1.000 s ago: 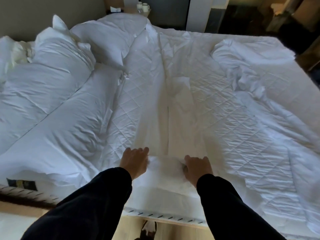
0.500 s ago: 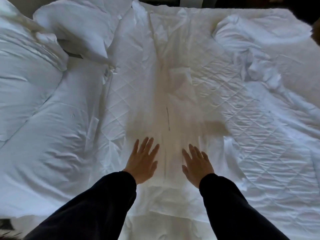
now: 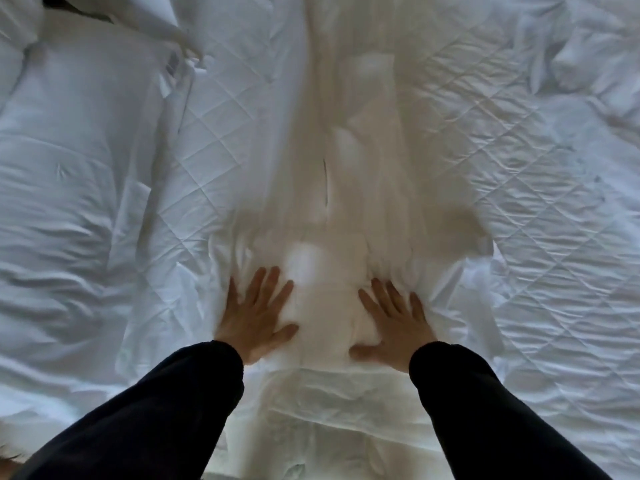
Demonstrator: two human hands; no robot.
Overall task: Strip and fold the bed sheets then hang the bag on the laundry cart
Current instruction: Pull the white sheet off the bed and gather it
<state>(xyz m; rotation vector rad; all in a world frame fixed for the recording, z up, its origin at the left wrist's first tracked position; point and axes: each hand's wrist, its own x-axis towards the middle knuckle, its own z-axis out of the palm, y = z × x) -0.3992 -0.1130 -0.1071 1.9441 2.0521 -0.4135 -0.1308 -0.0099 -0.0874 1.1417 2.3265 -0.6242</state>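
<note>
A long white sheet (image 3: 349,188) lies folded into a narrow strip down the middle of the bed, on the quilted mattress pad (image 3: 502,174). My left hand (image 3: 258,313) presses flat on the strip's near end, fingers straight and spread. My right hand (image 3: 394,322) lies flat on it too, a hand's width to the right. Between the two hands the sheet bulges into a small bunched mound (image 3: 325,306). Black sleeves cover both my arms. No bag or laundry cart is in view.
A white duvet (image 3: 69,209) is heaped over the left side of the bed, with a pillow (image 3: 114,8) at the top left. More crumpled white linen (image 3: 595,60) lies at the top right. The strip's near end (image 3: 332,424) hangs toward me.
I have leaned in over the bed, so the room and bed edge left the view. Both hands went from gripping the sheet's near end to lying flat, and slid forward along the strip.
</note>
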